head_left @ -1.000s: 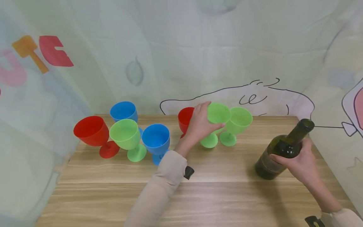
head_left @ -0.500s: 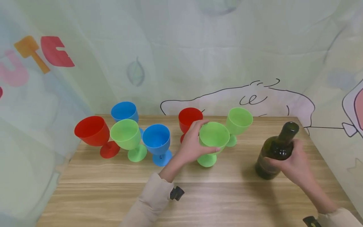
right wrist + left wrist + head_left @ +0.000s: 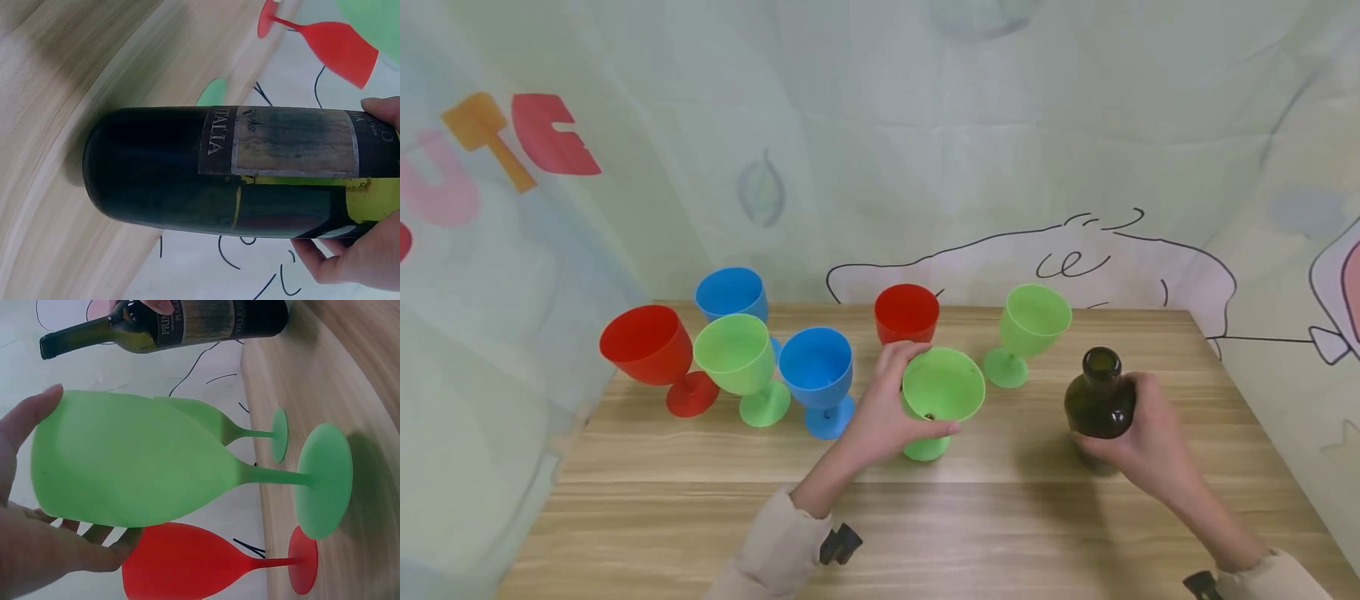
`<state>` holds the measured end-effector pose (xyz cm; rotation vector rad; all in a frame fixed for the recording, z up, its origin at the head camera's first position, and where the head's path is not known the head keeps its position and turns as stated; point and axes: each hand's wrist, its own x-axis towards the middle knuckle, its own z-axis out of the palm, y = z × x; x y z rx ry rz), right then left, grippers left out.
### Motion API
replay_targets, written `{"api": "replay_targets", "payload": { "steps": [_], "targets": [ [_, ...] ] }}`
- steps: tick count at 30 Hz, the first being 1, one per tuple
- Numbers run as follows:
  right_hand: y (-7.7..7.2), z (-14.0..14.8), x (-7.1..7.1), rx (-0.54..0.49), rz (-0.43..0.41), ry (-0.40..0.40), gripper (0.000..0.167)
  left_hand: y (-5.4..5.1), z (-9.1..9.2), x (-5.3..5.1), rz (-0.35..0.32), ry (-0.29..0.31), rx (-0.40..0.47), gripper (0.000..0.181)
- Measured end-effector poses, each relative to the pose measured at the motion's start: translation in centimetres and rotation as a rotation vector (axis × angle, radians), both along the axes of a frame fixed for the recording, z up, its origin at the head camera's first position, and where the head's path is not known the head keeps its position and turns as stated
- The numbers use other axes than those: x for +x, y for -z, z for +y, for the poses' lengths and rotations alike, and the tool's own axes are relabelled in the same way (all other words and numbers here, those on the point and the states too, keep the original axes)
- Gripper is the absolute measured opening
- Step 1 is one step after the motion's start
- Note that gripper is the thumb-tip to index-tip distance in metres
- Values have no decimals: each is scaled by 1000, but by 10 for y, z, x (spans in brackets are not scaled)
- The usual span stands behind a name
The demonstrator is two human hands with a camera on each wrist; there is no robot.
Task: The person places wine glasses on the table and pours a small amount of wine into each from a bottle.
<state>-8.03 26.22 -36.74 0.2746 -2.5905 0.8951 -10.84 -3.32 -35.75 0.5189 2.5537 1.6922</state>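
My left hand (image 3: 883, 412) grips a green goblet (image 3: 942, 385) round its bowl, thumb on the near side and fingers behind. In the left wrist view that goblet (image 3: 131, 459) is upright, its foot at the table surface. My right hand (image 3: 1150, 442) holds a dark wine bottle (image 3: 1101, 404) by its upper body, to the right of the goblet. The right wrist view shows the bottle's label (image 3: 294, 140) between thumb and fingers, the base close to the table. Whether the base touches the wood I cannot tell.
Behind my left hand stands a red goblet (image 3: 907, 312); a second green goblet (image 3: 1033, 321) is at the back right. To the left are a red (image 3: 651, 346), a green (image 3: 735, 354) and two blue goblets (image 3: 815, 367) (image 3: 730, 296). A printed cloth (image 3: 880, 150) hangs behind the table.
My left hand has brought the green goblet from beside the back green one toward the front and left. The bottle, leaning right before, stands more upright, its neck moved left.
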Motion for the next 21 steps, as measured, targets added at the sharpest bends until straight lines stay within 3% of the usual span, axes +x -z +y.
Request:
{"api": "replay_targets", "payload": {
  "steps": [5, 10, 15, 21],
  "targets": [
    [2, -6, 1, 17, 13, -54, 75, 3, -5, 7, -4, -24, 3, 84],
    [4, -10, 3, 66, 37, -75, 74, 5, -10, 11, -30, -41, -57, 85],
    [5, -15, 3, 110, 50, -74, 72, 7, -13, 13, -58, -25, -83, 85],
    [7, -19, 1, 158, 83, -94, 70, 9, -14, 13, -47, 9, -91, 82]
  ]
}}
